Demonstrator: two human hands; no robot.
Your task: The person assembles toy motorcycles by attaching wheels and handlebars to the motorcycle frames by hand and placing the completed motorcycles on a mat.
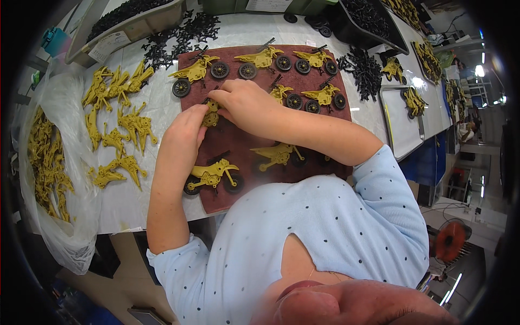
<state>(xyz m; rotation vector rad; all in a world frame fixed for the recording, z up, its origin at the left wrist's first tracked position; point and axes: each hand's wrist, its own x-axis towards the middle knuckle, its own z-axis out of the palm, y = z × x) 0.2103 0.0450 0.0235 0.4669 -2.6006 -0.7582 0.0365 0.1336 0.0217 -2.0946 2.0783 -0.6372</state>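
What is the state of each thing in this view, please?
Yellow motorcycle body, held, partly hidden
Left hand, holding the body
Right hand, holding the body
Lower-left motorcycle, lying on its side
Red-brown cloth, spread out
Grey bin, open, black parts inside
Black bin, open, black parts inside
Clear bag, crumpled, yellow parts inside

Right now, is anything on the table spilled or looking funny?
Nothing looks clearly broken. Loose black pieces lie scattered beside the grey bin, as if spilled, though I can't tell for sure. The clear plastic bag sags over the edge of the table, which looks messy.
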